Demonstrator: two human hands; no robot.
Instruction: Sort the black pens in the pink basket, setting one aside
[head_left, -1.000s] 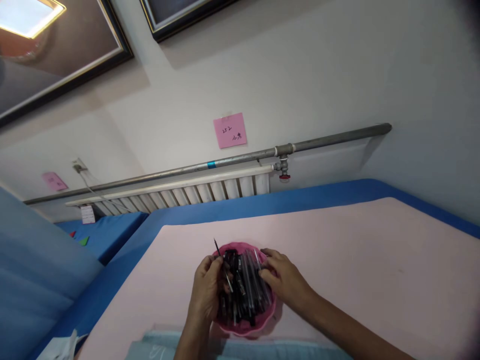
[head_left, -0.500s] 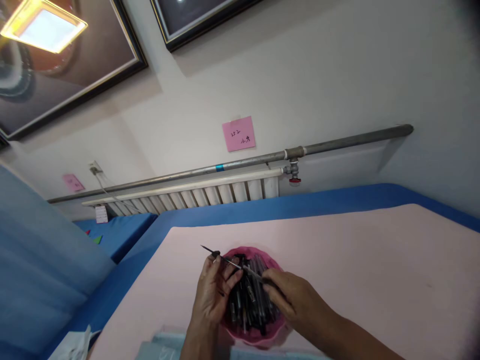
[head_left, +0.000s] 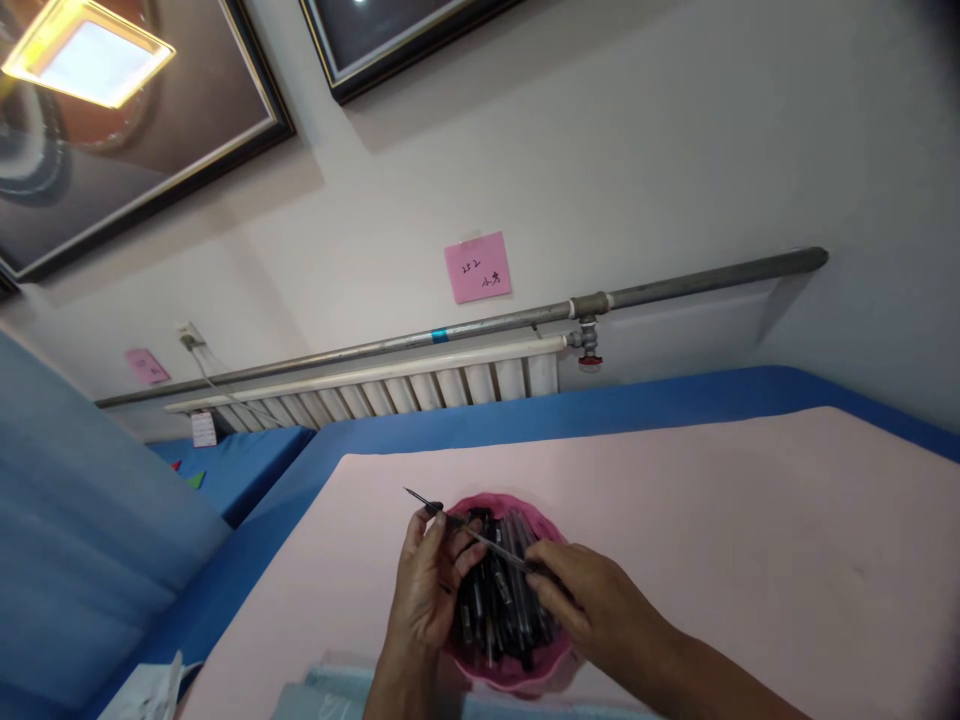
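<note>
A pink scalloped bowl (head_left: 556,664) full of several black pens (head_left: 499,605) sits on the pink table surface near me. My left hand (head_left: 427,595) pinches a thin pen refill (head_left: 484,540) near its dark tip end, which points up and to the left. My right hand (head_left: 592,605) holds the other end of the same refill above the bowl. Both hands hover over the pile of pens and hide part of it.
The pink tabletop (head_left: 712,540) has a blue border (head_left: 600,410). A white radiator (head_left: 390,390) and a grey pipe (head_left: 675,285) run along the wall behind, with a pink sticky note (head_left: 478,267) above. A pale blue sheet (head_left: 315,695) lies at the near edge.
A second ago my left hand held the refill upright while the right hand was in the pens. Now both hands hold the refill, tilted nearly level across the bowl.
</note>
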